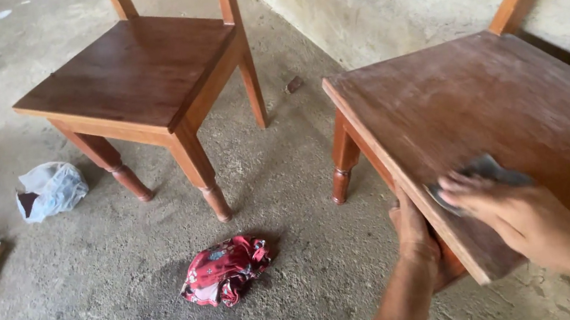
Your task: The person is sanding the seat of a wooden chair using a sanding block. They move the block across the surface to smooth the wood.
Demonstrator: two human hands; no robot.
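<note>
Your right hand (523, 212), lower right of the frame, presses flat on a small grey abrasive sheet (483, 171) lying on the dusty, dull reddish-brown seat of the near wooden chair (502, 115), close to its front edge. Fingers lie spread over the sheet, pinning it rather than clenching it.

Your left hand (414, 234), bottom centre, is wrapped closed around the seat's front rail, bracing the chair.

Risks, as judged: the sheet sits near the edge, so a long stroke could run your fingertips off onto the corner; if the brace hand slackens, the chair may skid on the concrete floor (288, 182).

Count: two chairs, the second a glossy brown wooden chair (138, 69) at upper left; one crumpled red patterned cloth (224, 269) at lower centre; one pale blue crumpled bag (51, 189) at left.
</note>
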